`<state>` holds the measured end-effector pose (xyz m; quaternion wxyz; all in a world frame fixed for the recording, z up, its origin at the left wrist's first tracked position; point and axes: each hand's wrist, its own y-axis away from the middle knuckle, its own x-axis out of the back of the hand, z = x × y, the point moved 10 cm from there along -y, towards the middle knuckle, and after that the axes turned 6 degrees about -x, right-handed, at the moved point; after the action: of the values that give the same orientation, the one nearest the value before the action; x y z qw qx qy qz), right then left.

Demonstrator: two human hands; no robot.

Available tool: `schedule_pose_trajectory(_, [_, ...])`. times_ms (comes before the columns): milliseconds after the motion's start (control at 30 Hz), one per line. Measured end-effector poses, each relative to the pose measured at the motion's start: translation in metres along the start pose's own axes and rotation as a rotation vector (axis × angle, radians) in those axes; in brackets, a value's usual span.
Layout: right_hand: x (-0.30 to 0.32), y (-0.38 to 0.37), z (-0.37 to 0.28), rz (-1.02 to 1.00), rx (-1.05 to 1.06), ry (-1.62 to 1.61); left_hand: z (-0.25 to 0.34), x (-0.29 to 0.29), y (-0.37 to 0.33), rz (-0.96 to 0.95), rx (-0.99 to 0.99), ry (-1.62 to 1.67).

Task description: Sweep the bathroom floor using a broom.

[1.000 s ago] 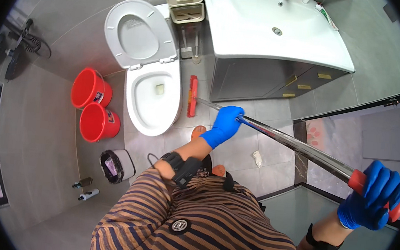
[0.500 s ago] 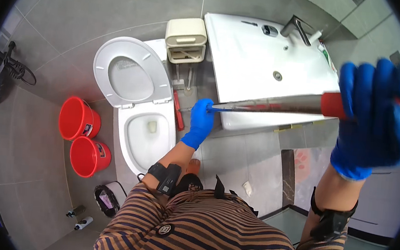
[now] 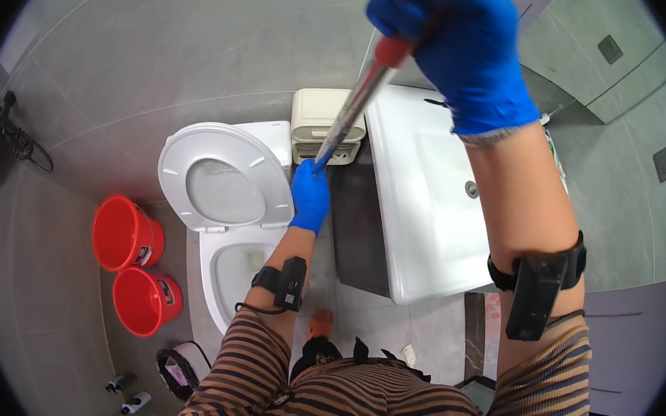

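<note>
Both my hands wear blue gloves and grip one long metal pole point(image 3: 349, 114) with a red grip near its upper end. My right hand point(image 3: 461, 57) is closed round the top, raised high above the washbasin's back left side. Lower down, my left hand point(image 3: 311, 200) wraps round the pole beside the toilet point(image 3: 170, 182), whose lid and seat stand up. The pole slants down to the left, passing in front of the cream storage box point(image 3: 325, 114). Its far end is hidden, so what it carries cannot be seen.
A white washbasin point(image 3: 424, 208) on a dark cabinet point(image 3: 354, 234) stands right of the toilet. Two red buckets point(image 3: 112, 230) sit on the left, above a small lined bin point(image 3: 176, 370) and bottles point(image 3: 137, 402). A crumpled white scrap point(image 3: 409, 353) lies on the floor.
My right hand has swung up and left from the right side, tilting the pole steeply. My left hand has shifted slightly left. The red piece on the floor beside the toilet is now out of sight.
</note>
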<state>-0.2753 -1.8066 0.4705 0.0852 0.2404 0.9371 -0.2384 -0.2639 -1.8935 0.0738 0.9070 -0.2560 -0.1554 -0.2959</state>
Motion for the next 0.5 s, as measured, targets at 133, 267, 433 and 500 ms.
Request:
schedule_pose_trajectory(133, [0.008, -0.032, 0.015, 0.001, 0.050, 0.119, -0.002, -0.007, -0.017, -0.076, 0.036, 0.103])
schedule_pose_trajectory(267, [0.014, -0.043, 0.042, 0.059, -0.118, 0.245, -0.035, -0.037, -0.008, -0.314, 0.133, 0.093])
schedule_pose_trajectory(433, [0.021, -0.013, 0.010, 0.100, -0.002, 0.291, -0.013, -0.034, 0.026, -0.172, -0.016, 0.064])
schedule_pose_trajectory(500, [0.023, 0.011, -0.020, 0.117, 0.005, 0.282, 0.016, -0.044, 0.027, -0.240, 0.018, 0.155])
